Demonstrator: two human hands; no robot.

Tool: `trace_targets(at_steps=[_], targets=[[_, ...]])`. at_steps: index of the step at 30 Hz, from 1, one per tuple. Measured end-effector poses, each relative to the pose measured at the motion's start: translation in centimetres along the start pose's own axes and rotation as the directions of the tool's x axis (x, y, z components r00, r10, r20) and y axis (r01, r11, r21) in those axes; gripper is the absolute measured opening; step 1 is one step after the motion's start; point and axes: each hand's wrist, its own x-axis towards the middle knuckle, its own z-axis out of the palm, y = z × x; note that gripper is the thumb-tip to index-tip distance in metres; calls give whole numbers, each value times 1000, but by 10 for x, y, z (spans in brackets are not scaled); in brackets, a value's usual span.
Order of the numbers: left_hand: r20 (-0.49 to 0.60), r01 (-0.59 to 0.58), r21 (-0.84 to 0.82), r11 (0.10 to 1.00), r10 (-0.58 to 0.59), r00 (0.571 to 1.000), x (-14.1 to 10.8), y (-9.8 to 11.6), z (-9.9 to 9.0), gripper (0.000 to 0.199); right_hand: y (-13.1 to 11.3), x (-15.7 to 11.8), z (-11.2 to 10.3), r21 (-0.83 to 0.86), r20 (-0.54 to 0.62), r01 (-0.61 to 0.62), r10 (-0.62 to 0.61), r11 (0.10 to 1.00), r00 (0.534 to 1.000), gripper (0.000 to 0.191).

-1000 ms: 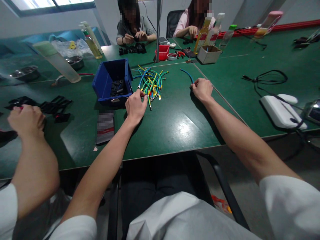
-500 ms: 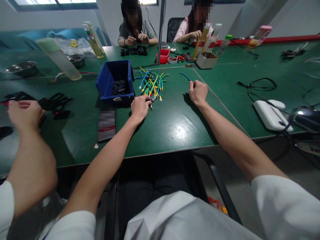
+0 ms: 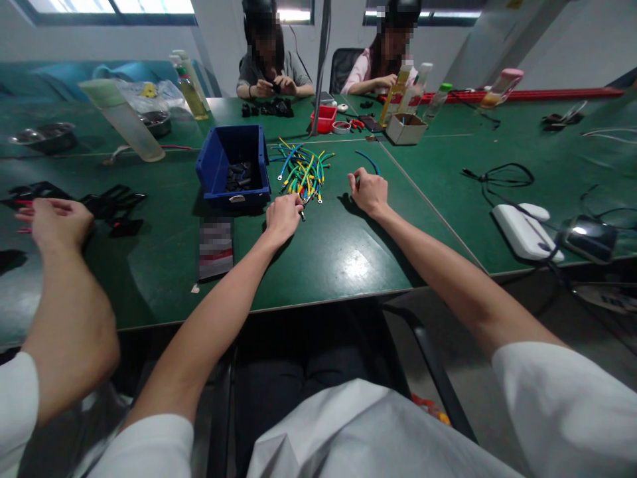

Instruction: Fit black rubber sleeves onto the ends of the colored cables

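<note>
My left hand (image 3: 283, 218) rests at the near edge of a pile of blue, green and yellow wires (image 3: 304, 171) with ring terminals. Its fingers are closed on what looks like a short wire, mostly hidden; a small metal terminal (image 3: 302, 215) pokes out below the fingertips. To the right of the pile, my right hand (image 3: 369, 192) hovers low over the table, fingers loosely curled and apart, with nothing visible in them. Just behind it a single blue wire (image 3: 368, 160) lies on the green table (image 3: 343, 265).
A blue bin (image 3: 209, 166) with black sleeve-like pieces stands left of the pile, a dark grey packet (image 3: 215, 249) before it. At far left a co-worker's hand (image 3: 62, 222) holds red-tipped items. Two people sit opposite. A white box-shaped device (image 3: 520, 232) with cables lies right.
My right hand has let go of the blue wire, which stays on the table, and has moved left toward the pile. My left hand has hardly moved.
</note>
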Motion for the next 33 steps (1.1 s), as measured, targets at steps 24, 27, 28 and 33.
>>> trace_targets(at_steps=[24,27,28,33], targets=[[45,-74,53,996,71,996,-3,3,2,25,-60,36,34,77,108,-19,11,997,994,72],[59,-81,62,995,77,995,-4,3,2,27,-58,37,36,101,142,-11,-3,995,990,80],[63,-82,62,995,78,995,-4,3,2,27,-58,38,36,106,151,-9,-7,994,989,81],[65,-78,70,994,74,995,-4,4,1,28,-57,40,35,107,213,10,-33,994,977,78]])
